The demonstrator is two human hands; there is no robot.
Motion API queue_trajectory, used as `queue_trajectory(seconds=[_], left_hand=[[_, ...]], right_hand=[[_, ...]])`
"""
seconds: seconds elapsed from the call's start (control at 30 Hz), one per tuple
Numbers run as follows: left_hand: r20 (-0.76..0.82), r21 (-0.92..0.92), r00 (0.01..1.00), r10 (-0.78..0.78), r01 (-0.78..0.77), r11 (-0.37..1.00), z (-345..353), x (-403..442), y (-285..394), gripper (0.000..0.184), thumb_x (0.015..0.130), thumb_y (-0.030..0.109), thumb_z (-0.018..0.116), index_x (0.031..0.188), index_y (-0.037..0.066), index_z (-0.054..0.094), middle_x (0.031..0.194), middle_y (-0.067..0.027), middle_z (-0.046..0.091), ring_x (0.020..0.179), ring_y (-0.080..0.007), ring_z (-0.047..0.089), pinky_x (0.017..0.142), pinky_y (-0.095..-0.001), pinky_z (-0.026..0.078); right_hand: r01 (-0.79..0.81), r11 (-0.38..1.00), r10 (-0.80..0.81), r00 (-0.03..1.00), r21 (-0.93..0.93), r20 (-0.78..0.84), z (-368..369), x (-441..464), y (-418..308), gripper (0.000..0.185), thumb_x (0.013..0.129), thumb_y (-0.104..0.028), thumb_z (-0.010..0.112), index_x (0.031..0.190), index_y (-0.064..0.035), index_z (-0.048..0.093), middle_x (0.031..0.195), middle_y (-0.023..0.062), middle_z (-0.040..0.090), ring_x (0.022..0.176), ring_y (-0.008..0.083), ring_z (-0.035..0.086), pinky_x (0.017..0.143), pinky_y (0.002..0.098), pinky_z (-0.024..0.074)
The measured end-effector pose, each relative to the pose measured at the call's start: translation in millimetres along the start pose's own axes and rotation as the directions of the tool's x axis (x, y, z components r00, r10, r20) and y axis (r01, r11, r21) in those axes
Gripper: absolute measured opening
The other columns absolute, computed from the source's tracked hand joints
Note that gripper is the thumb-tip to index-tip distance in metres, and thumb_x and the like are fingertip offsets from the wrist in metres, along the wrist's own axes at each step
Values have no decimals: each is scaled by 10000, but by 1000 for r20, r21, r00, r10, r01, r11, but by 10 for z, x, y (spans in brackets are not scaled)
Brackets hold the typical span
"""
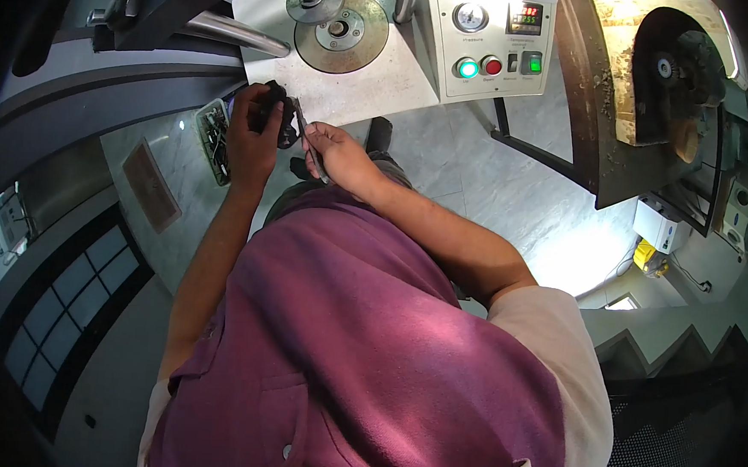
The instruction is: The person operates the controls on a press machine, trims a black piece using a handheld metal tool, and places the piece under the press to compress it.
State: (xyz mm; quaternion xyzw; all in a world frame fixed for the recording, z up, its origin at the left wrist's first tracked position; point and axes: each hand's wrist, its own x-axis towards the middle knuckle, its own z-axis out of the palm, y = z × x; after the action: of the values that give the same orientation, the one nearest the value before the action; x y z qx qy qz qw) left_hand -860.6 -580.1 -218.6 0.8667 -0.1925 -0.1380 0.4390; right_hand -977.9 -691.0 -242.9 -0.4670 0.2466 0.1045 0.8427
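In the head view my left hand (253, 136) is closed around a dark, lumpy black piece (288, 134), its exact kind unclear. The fingers of my right hand (338, 152) wrap a slim grey metal tool with a narrow blade (300, 116). Its upper end points at the black piece and lies against or very close to it. Both hands are just off the near edge of a pale machine table (348, 99). On that table sits a round metal plate (355, 53) with a bolted centre.
A control panel (480, 47) with a gauge, a lit display and buttons stands right of the plate. Below my left hand's side is a green bin (214, 142) of dark pieces. Another machine with a worn metal housing (601, 93) stands at right.
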Motion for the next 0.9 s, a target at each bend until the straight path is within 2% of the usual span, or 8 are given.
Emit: queue_trajectory(seconds=[0.03,0.17,0.47,0.53,0.57,0.63,0.73,0.9], left_hand=[[-12,21,997,74,-74,997,14,4,-23,223,907,144,693,1099,61,615,990,-68,651,872,-176,639,769,-302,504],[26,-2,991,128,-128,992,-3,21,-154,219,903,119,683,1106,63,621,1018,-82,643,930,-197,642,815,-312,500],[55,-21,995,83,-82,996,-27,39,-192,192,904,137,687,1069,57,632,996,-74,637,908,-188,630,820,-315,486],[48,-29,997,68,-67,997,-12,35,-176,191,907,144,689,1067,58,633,987,-69,638,899,-179,626,816,-309,485],[42,-38,998,53,-51,998,-10,28,-171,190,910,152,690,1065,59,635,979,-65,638,891,-169,622,812,-303,483],[43,-50,998,38,-36,998,-6,28,-178,190,912,158,691,1063,59,634,972,-61,640,888,-163,622,810,-300,484],[48,-65,999,24,-21,998,2,30,-163,188,915,165,691,1058,58,634,964,-56,644,884,-156,622,807,-297,484],[42,-76,999,15,-11,997,1,38,-162,181,914,160,688,1053,57,633,968,-57,648,885,-155,626,804,-293,485]], right_hand=[[-3,983,-2,1000,184,23,10,13,44,322,1074,-310,381,886,-85,516,620,18,528,506,99,431,480,261,342],[103,969,-117,992,225,49,-20,64,124,316,1073,-301,385,875,-88,508,598,-4,473,506,99,419,490,254,344],[156,988,-156,987,-4,27,3,5,42,317,1053,-320,455,881,-57,497,597,-18,456,524,74,404,495,255,335],[230,873,-288,955,-431,-73,-21,-24,26,277,1002,-288,515,912,-29,482,583,117,509,530,240,540,530,394,418],[229,873,-286,956,-430,-72,-29,-51,8,277,1002,-288,515,912,-29,482,583,117,509,530,240,540,530,394,418],[157,754,-312,940,-638,-138,-11,-136,-144,243,975,-259,516,1002,-22,467,639,225,582,639,418,622,617,522,462],[148,638,-305,950,-756,-71,-8,-154,-164,213,969,-208,486,1068,-23,452,721,278,633,738,503,624,695,592,469],[141,597,-274,961,-790,-35,2,-123,-87,261,982,-221,492,1135,-13,453,760,292,639,753,505,620,704,592,466]])
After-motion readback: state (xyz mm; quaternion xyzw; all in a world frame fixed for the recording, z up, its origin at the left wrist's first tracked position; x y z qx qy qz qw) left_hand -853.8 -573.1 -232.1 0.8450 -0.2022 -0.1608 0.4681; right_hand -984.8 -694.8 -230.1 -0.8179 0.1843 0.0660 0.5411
